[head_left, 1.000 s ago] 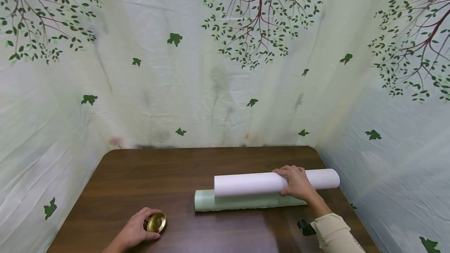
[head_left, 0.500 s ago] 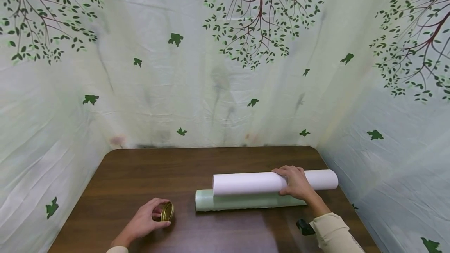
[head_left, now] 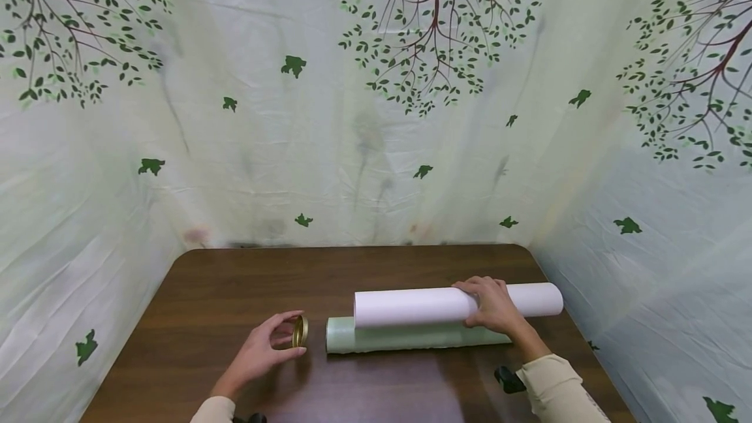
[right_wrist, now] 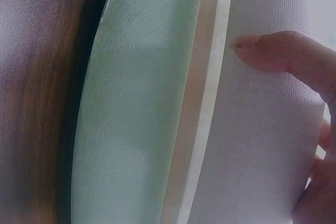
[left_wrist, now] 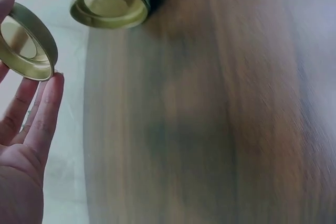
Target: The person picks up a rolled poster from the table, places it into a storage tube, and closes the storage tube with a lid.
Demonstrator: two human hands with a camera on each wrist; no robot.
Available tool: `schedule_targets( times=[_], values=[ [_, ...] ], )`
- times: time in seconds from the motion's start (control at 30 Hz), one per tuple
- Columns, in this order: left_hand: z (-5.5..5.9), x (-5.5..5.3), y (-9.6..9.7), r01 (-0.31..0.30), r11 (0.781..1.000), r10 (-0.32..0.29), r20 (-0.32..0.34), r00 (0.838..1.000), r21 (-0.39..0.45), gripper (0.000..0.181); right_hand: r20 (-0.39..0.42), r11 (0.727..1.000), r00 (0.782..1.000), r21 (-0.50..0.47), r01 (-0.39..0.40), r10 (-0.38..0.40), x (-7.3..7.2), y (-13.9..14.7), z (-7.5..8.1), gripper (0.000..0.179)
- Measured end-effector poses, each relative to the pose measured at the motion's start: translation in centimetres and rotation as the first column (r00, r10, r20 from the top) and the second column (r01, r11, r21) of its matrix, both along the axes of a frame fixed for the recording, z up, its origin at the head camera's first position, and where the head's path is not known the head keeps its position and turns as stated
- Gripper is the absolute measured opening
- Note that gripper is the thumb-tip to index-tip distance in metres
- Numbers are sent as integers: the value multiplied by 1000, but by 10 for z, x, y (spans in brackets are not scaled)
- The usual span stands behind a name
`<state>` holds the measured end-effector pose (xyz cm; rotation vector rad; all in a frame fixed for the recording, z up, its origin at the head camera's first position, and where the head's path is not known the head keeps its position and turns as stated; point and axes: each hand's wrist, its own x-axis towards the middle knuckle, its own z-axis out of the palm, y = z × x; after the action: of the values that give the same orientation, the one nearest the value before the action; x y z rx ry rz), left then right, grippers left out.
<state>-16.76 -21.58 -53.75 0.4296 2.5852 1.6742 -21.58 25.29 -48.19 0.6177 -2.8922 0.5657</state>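
Note:
In the head view my left hand [head_left: 261, 351] pinches a round gold metal lid [head_left: 300, 331] by its rim, thumb below and fingers above. The lid stands on edge, its hollow side turned toward the tube. A pale green tube [head_left: 341, 336] lies across the table, and the left wrist view shows its gold metal end [left_wrist: 110, 8]. My right hand [head_left: 493, 305] grips a white roll [head_left: 411, 309] near its middle, fingers over the top and thumb [right_wrist: 262, 51] on the near side. The roll runs parallel to the tube and overlaps its far side in the head view.
The brown wooden table [head_left: 264, 279] has rounded far corners. Pale cloth [head_left: 352, 149] printed with trees and leaves hangs behind it and along both sides. A small black object [head_left: 510, 380] shows beside my right sleeve [head_left: 555, 384].
My left hand has moved right and away from me with the lid, turning it from tilted up to edge-on near the tube's left end. The white roll has shifted very slightly left.

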Motion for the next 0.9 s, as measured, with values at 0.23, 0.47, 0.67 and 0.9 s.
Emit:
schedule_targets(
  times=[0.23, 0.47, 0.67, 0.9],
  values=[
    [7, -7, 16, 20, 996, -22, 30, 999, 88, 66, 7, 1000, 1000, -10, -1, 1, 0, -2, -1, 68],
    [12, -11, 33, 41, 989, -47, 35, 998, 139, 67, 3, 1000, 1000, -29, 0, 0, -1, -4, -1, 68],
    [14, -17, 48, 80, 977, -83, 7, 997, 197, 68, 19, 1000, 1000, -21, -6, 6, -1, -8, -1, 68],
    [21, -24, 59, 70, 964, -91, 70, 993, 258, 68, 14, 1000, 1000, -14, -9, 9, -1, -9, 2, 67]
  ],
)
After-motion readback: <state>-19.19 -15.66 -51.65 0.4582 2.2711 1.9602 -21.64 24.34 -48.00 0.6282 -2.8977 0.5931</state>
